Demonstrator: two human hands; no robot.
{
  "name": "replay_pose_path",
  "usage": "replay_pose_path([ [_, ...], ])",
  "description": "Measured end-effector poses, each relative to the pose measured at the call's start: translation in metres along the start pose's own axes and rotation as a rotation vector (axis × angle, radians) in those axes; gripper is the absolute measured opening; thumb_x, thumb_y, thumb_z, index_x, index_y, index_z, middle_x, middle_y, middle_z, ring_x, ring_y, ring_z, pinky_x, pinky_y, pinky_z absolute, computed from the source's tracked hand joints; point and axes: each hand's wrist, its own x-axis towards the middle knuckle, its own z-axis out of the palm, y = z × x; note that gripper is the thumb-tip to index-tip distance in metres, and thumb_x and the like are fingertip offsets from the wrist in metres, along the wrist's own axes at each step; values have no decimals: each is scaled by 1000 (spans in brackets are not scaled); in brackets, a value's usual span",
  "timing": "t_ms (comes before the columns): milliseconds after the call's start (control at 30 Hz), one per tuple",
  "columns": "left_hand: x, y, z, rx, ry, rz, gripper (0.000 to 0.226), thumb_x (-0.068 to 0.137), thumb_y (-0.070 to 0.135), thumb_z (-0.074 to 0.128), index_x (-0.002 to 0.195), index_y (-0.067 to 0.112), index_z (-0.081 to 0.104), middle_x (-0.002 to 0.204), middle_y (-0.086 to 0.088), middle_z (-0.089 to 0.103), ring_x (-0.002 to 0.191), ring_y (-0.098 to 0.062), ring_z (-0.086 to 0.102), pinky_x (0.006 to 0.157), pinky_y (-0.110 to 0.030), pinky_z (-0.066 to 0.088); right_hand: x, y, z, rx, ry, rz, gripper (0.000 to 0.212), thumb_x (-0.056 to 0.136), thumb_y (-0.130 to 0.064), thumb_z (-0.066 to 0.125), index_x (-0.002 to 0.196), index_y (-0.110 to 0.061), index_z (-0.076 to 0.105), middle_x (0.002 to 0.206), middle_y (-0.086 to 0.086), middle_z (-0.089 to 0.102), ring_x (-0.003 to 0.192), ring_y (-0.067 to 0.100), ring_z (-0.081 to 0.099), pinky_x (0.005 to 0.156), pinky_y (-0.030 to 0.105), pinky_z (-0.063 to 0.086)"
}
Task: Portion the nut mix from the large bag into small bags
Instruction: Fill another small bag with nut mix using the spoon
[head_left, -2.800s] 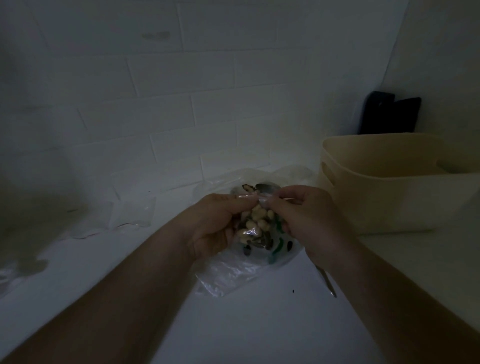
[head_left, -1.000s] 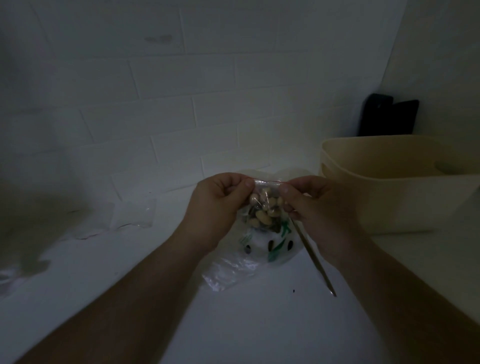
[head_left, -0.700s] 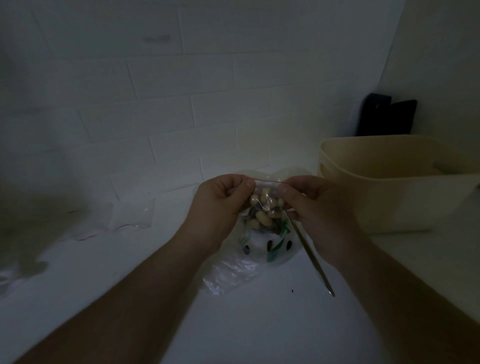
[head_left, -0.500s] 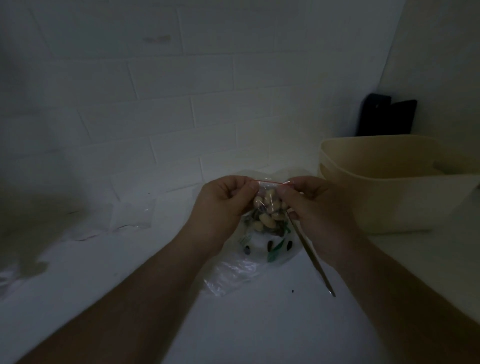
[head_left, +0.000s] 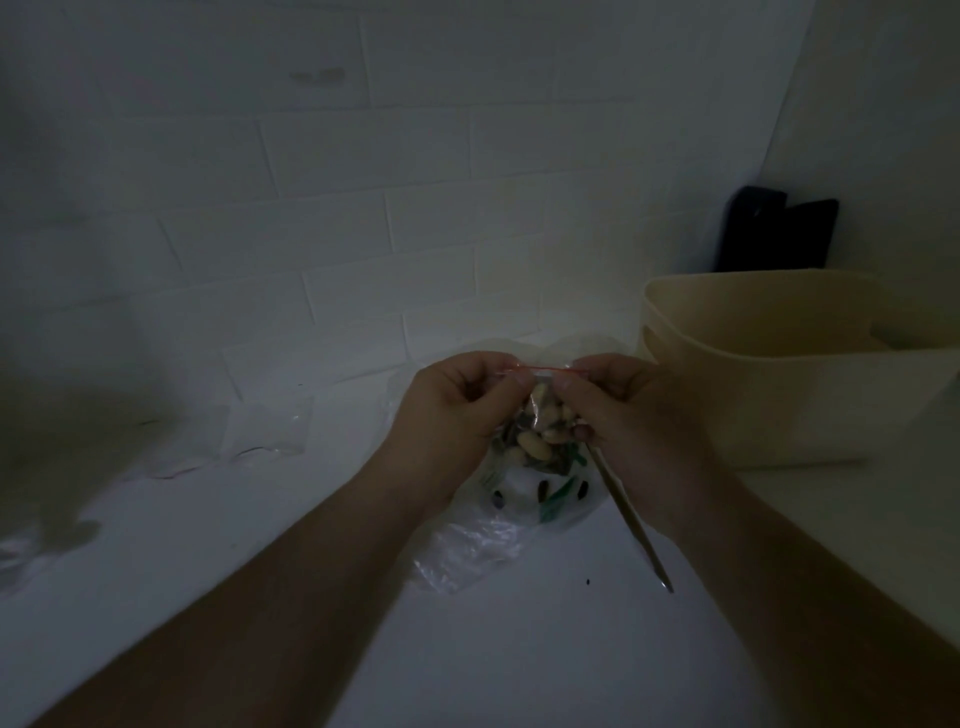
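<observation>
A dim white counter (head_left: 519, 649) runs back to a white brick-tiled wall (head_left: 363, 182). Above it, the left hand (head_left: 452, 415) and the right hand (head_left: 634, 415) each pinch one end of the red-striped zip top of a small clear plastic bag of mixed nuts (head_left: 540, 431). The bag hangs upright, its seal running left to right between the thumbs, its nut-filled body pointing down. Directly below lies the large crumpled clear bag with green print (head_left: 524, 504). A slim metal utensil handle (head_left: 631, 519) slants from under the right hand toward the viewer. A cream plastic tub (head_left: 779, 410) stands to the right; flat empty clear bags (head_left: 270, 431) lie to the left.
</observation>
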Motion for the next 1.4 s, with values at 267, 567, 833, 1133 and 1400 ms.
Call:
replay_pose_path([
  [267, -4, 3, 2, 84, -52, 39, 13, 100, 5, 65, 95, 8, 76, 84, -7, 78, 76, -15, 72, 70, -26, 58, -10, -13, 0, -107, -43, -35, 9, 92, -19, 74, 84, -21, 78, 79, 0, 79, 75, 17, 77, 75, 37, 64],
  [567, -5, 4, 3, 118, -71, 70, 17, 100, 3, 63, 91, 12, 75, 81, -1, 77, 74, -12, 71, 69, -25, 57, -9, -14, 1, -84, -53, 11, 7, 91, -23, 77, 83, -21, 77, 80, 5, 78, 78, 23, 78, 80, 49, 64],
  [833, -7, 7, 2, 114, -88, 47, 10, 98, 10, 70, 95, 13, 78, 87, -7, 80, 79, -19, 76, 73, -30, 60, -8, -14, 0, -138, -83, -38, 14, 94, -16, 74, 81, -22, 75, 76, 2, 77, 73, 18, 76, 74, 36, 60],
  [1133, -4, 9, -4, 73, -13, 28, 4, 92, 4, 74, 92, 6, 77, 87, -11, 80, 80, -20, 76, 67, -25, 59, -1, -10, -9, -141, 37, -4, 13, 81, -21, 86, 73, -22, 75, 66, -6, 74, 61, 6, 69, 56, 19, 51],
  [1400, 0, 8, -7, 78, 1, 12, 19, 97, 0, 67, 84, 11, 75, 82, -18, 75, 76, -25, 70, 68, -34, 60, 0, -7, -8, -241, 51, -40, 21, 79, -26, 88, 69, -22, 70, 64, -9, 71, 59, 1, 65, 56, 17, 48],
])
